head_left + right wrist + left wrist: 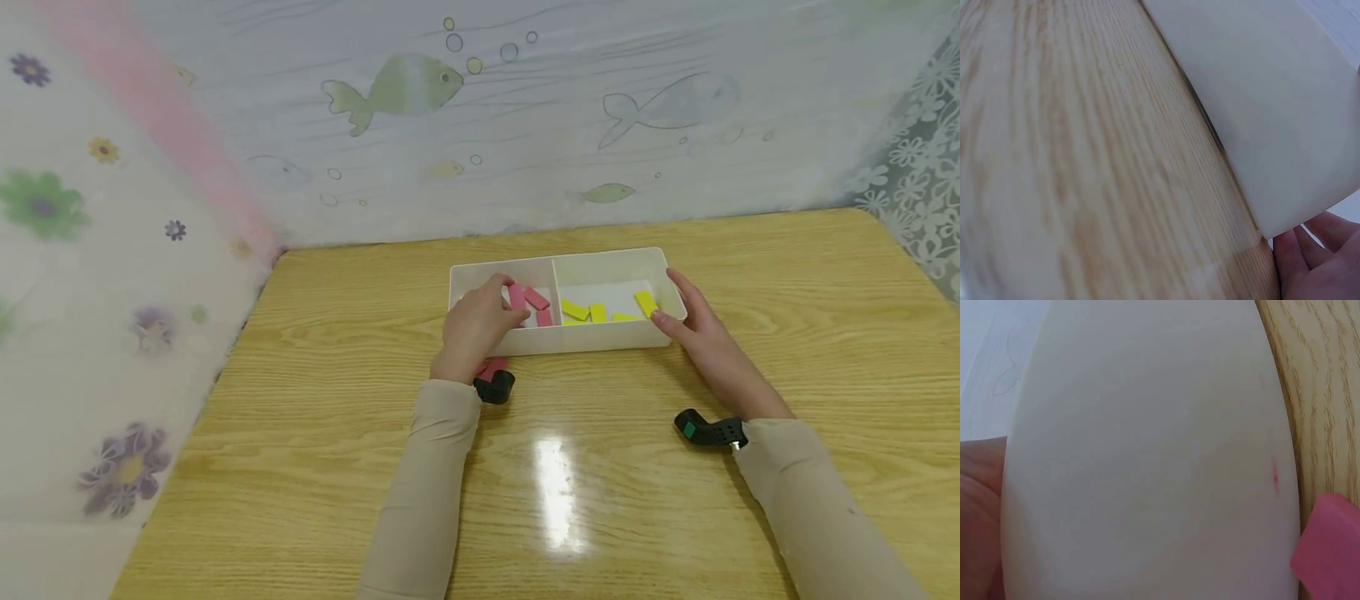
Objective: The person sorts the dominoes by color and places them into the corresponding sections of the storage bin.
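Note:
A white two-compartment box (592,337) stands on the wooden table. Over its left compartment, my left hand (480,321) pinches a pink block (516,296) between thumb and fingers. Other pink blocks (536,298) lie in that compartment beside the fingertips. My right hand (697,321) grips the box's right end, thumb over the front rim and fingers at the far side. Several yellow blocks (597,312) lie in the right compartment. The right wrist view shows fingers (1291,253) at the box's bottom corner.
More pink pieces (492,367) lie on the table in front of the box, partly hidden by the left wrist camera (495,387). The table (600,483) meets a wall covering (525,167) printed with fish just behind the box.

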Demonstrator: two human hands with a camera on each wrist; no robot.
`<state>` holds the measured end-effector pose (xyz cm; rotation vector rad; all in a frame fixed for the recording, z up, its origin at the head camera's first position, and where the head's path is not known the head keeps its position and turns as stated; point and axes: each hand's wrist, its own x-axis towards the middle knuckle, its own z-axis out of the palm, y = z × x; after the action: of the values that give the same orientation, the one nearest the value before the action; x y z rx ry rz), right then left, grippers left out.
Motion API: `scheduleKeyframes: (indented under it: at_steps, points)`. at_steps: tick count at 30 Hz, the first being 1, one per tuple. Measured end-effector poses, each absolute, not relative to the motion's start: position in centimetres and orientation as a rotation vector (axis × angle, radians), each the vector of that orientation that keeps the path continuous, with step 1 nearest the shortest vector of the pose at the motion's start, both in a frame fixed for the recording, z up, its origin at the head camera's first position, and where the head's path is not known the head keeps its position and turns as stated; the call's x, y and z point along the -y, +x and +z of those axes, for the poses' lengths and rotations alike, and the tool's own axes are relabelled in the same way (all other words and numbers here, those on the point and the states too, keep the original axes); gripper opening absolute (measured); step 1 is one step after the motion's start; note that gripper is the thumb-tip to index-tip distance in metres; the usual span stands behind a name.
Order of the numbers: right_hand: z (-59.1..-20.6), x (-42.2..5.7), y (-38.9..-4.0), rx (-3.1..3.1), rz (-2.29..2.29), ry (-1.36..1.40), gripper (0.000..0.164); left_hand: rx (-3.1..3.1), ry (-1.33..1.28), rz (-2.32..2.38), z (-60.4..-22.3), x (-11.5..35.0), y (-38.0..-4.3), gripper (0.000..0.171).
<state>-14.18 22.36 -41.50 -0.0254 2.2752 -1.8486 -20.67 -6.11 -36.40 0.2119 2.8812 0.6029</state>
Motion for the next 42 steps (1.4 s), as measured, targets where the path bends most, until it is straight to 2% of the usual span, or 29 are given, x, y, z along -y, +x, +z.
scheduleKeyframes:
  at_steps: [5, 12, 16, 24, 42]
  points:
    - [-41.4, -22.3, -14.1, -2.269, -1.856, -0.026, 0.065, -2.871, 0.221, 0.602, -36.4, 6.2, -20.8, 0.044]
    - [-41.3, -22.3, -14.1, -2.268, -1.850, -0.030, 0.064, -2.861, 0.230, 0.537, -36.4, 6.2, -20.8, 0.054]
    - [-41.3, -22.3, -14.1, -2.271, -1.845, -0.031, 0.064, -2.871, 0.247, 0.490, -36.3, 6.3, -20.8, 0.046]
    - [-41.4, -22.3, -14.1, -2.267, -1.851, -0.033, 0.065, -2.874, 0.273, 0.543, -36.4, 6.4, -20.7, 0.051]
    - [-41.5, -22.3, -14.2, -2.274, -1.848, -0.032, 0.066, -2.854, 0.467, 0.802, -34.7, 7.9, -20.0, 0.039]
